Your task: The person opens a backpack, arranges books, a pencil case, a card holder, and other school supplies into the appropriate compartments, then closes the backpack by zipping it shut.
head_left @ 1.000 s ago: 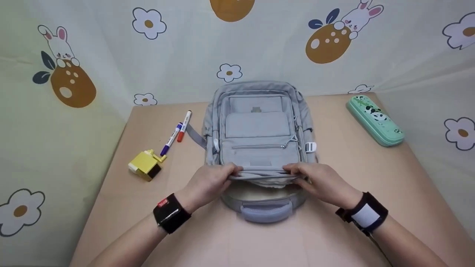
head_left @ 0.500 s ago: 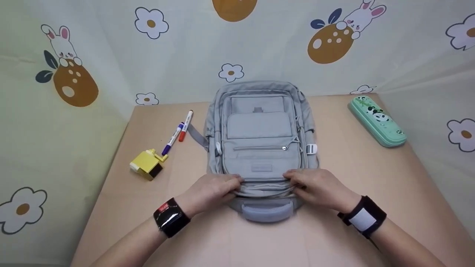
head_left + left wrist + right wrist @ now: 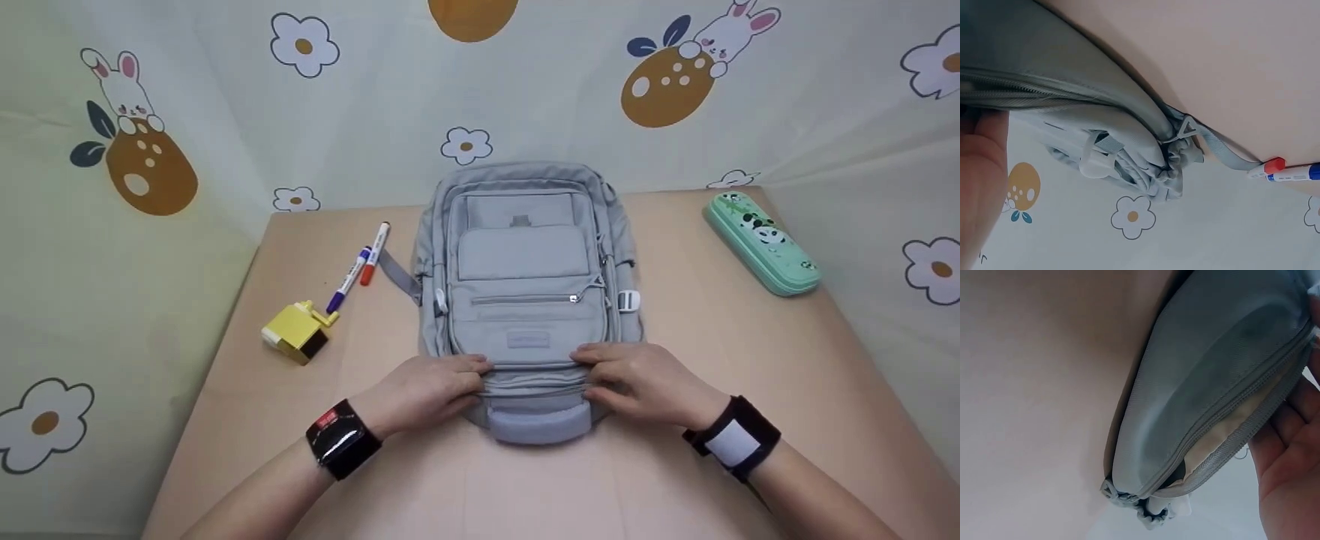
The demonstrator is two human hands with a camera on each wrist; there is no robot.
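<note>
gray backpack (image 3: 525,255) lies front up on the table (image 3: 540,495), handle (image 3: 540,425) at the near end, zip (image 3: 1216,461) partly gaping in right wrist view. left hand (image 3: 427,394) and right hand (image 3: 649,382) both have fingers clamped on its near edge.

No readable text: print on the blue marker (image 3: 349,280) and red marker (image 3: 376,253) too small.

Across from me, the person's left forearm (image 3: 259,487) and right forearm (image 3: 825,484) slant in toward each other, both bare. The left hand (image 3: 424,396) and right hand (image 3: 651,384) face one another, a gap between, backs upward, fingers pointing inward and gripping; the right thumb sits apart from its forefinger.
</note>
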